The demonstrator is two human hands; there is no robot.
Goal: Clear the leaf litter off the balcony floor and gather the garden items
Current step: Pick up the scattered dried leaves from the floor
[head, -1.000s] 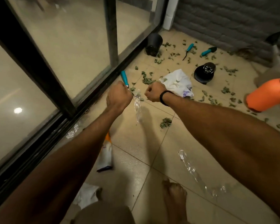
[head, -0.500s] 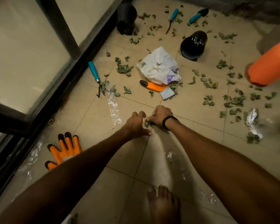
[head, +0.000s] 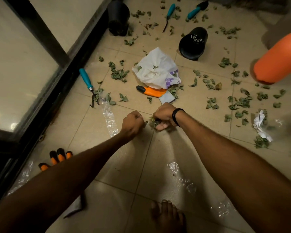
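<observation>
A bare foot (head: 166, 214) stands on the tiled floor (head: 84, 132) well on the near side of the white bag (head: 156, 71). An orange-and-black glove (head: 57, 157) lies near and far left of the bag, half hidden by the left forearm. A strip of clear wrap (head: 181, 179) lies near and slightly right of it.

Just short of the bag, the hands meet. The left hand (head: 132, 124) is curled into a fist with nothing showing in it. The right hand (head: 163, 116) grips a clump of leaves (head: 152, 123) against the floor.

A second orange glove (head: 151, 91) pokes out from under the bag's near edge. Left of the bag lies a teal-handled hand rake (head: 87, 83). Loose leaf litter (head: 240, 101) is scattered all around the bag, thickest to its right. An orange bottle (head: 279, 61) lies far right of it.

Beyond the bag, one black pot (head: 192, 42) lies tipped to the right and another (head: 118, 15) stands to the left. A teal-handled tool (head: 169, 14) and a trowel (head: 197, 8) lie farthest off.
</observation>
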